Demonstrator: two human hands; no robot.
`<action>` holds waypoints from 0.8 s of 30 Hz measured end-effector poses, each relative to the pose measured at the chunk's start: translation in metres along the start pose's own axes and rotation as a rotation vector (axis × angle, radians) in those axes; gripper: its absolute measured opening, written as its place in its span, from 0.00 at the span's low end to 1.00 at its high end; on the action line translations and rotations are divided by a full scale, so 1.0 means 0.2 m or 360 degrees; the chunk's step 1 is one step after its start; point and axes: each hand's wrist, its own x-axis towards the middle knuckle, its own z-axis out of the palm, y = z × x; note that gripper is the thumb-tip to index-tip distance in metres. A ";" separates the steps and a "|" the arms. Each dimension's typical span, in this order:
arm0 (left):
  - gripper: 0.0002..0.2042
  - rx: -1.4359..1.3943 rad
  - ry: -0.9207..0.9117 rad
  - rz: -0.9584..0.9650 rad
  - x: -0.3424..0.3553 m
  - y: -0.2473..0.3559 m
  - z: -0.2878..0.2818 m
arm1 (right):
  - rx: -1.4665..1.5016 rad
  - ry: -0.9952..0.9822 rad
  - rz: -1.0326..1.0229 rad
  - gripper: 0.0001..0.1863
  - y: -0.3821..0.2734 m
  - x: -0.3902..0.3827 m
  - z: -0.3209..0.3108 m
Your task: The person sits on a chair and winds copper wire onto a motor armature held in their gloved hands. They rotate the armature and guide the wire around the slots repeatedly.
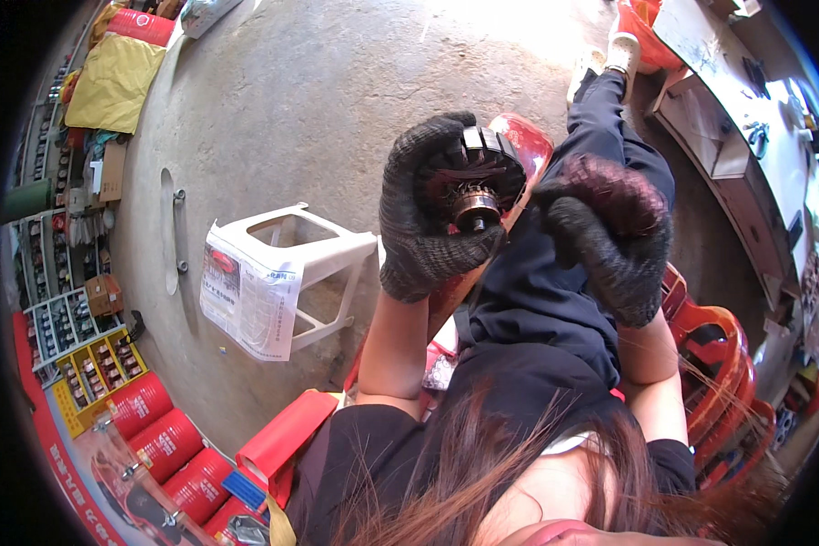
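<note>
A motor armature [479, 211] with dark slotted core, wire windings and a shiny copper-coloured commutator is up in front of me, its shaft end toward my body. My left hand [409, 214], in a dark knitted glove, is closed round it, with the thumb below and the fingers over the top. To the right of the armature is my right hand [605, 241], gloved too, its fingers curled in and partly blurred. Whatever it may hold is hidden. Both hands are above my legs, apart from each other.
A white plastic stool [332, 232] with a newspaper [250, 296] over it stands on the left. Red canisters [166, 439] and a yellow parts tray [100, 373] are at lower left. A desk [714, 55] and a reddish wooden chair [714, 341] are on the right.
</note>
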 end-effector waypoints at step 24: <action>0.40 0.0766 -0.0179 0.0320 0.02 -0.03 -0.04 | 0.0441 -0.0123 0.0374 0.12 0.11 0.03 0.00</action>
